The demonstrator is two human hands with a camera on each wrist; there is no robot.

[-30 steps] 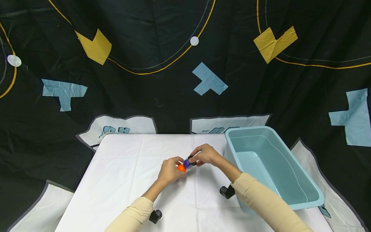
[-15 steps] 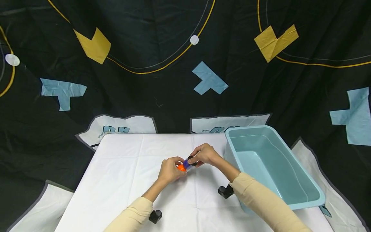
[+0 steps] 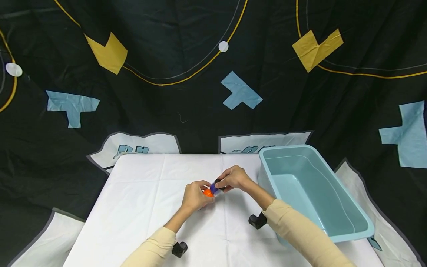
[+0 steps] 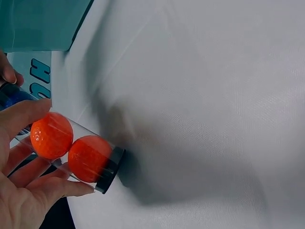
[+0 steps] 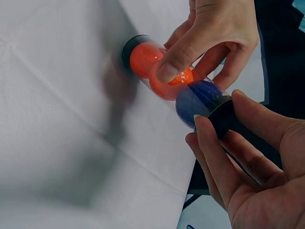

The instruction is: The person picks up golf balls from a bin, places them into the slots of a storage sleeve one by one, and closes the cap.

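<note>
Both hands pinch a clear tube [image 5: 178, 81]: left hand [image 3: 193, 196] round the orange balls [image 4: 69, 147], right hand [image 3: 235, 178] on its black cap [image 5: 223, 116], still on.

light: bright, even; shadows: soft; wrist views: blurred; head view: edges curved

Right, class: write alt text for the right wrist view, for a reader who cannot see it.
Two hands hold a clear plastic tube with two orange balls and one blue ball inside, above a white tablecloth. The left hand grips its middle; the right hand pinches the black end cap.
</note>
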